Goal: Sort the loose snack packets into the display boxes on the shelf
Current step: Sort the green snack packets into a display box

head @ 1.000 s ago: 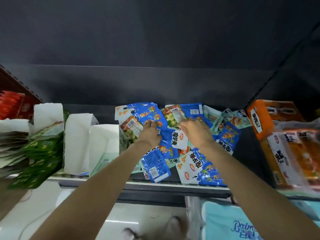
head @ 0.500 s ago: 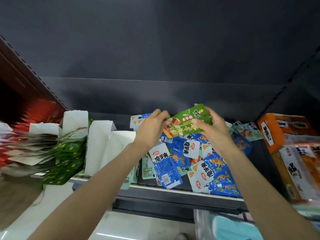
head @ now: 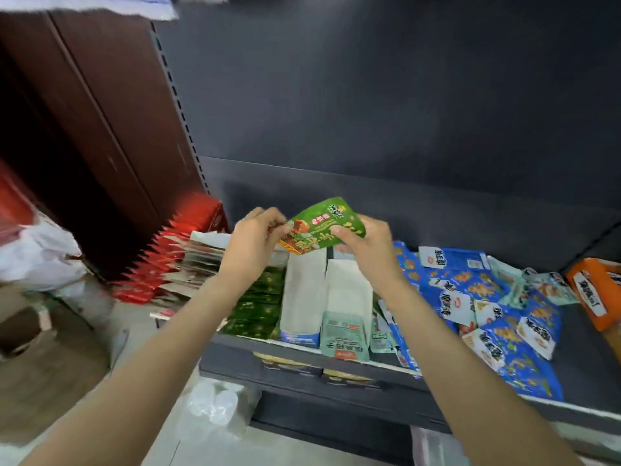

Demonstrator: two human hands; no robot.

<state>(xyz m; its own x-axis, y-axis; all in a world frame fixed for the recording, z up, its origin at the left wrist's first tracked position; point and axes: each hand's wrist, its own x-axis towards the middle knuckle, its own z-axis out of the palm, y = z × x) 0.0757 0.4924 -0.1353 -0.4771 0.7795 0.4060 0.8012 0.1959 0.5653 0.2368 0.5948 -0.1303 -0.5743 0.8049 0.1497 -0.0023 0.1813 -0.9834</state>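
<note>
Head view: my left hand [head: 252, 241] and right hand [head: 369, 245] each pinch an end of a green packet [head: 322, 227], held above the white display boxes [head: 304, 290]. Blue packets [head: 470, 299], somewhat blurred, lie loose on the shelf [head: 336, 375] to the right.

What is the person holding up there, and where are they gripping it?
A green packet, held above the display boxes. The left hand pinches its left end and the right hand grips its right end.
</note>
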